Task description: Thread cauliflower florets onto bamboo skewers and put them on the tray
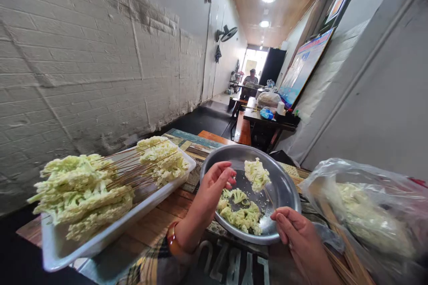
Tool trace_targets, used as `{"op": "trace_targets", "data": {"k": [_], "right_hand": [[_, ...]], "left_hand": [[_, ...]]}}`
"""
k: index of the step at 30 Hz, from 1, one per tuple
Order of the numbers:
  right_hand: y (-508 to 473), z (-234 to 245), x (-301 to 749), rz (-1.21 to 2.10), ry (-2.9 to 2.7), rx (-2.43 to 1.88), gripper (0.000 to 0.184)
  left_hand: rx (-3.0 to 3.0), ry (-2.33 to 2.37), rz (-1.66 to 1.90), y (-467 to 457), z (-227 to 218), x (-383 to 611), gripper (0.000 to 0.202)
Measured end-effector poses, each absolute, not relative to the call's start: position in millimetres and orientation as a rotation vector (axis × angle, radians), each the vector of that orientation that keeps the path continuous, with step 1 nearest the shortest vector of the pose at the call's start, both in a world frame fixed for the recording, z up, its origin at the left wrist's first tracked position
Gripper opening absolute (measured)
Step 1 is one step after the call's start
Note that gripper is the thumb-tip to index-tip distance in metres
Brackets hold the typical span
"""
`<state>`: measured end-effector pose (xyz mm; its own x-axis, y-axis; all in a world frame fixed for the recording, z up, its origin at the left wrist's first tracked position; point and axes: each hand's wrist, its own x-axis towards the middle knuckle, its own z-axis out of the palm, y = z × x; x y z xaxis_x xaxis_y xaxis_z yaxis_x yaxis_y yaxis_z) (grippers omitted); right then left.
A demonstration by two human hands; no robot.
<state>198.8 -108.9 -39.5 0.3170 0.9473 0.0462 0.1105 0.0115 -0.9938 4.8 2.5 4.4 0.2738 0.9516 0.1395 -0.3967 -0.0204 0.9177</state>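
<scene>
My right hand pinches the lower end of a thin wooden skewer, at the right rim of a metal bowl. A pale cauliflower piece sits on the skewer's upper end, above the bowl. My left hand is over the bowl's left side, fingers loosely curled with a gap and nothing visible in them; it is apart from the skewered piece. Loose cauliflower florets and small crumbs lie in the bowl. To the left, a white tray carries skewered cauliflower in two groups, sticks pointing inward.
At right lies a clear plastic bag of cauliflower, beside wooden sticks. All this rests on a patterned wooden table. A brick wall runs along the left. Farther back are another loaded table and a seated person.
</scene>
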Motion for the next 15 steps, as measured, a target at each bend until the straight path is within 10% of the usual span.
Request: {"op": "trace_targets", "data": {"k": [15], "right_hand": [[-127.9, -36.2, 80.1, 1.029, -0.903, -1.293, 0.037]], "left_hand": [[1.255, 0.668, 0.686, -105.1, -54.4, -50.5, 0.038]]}}
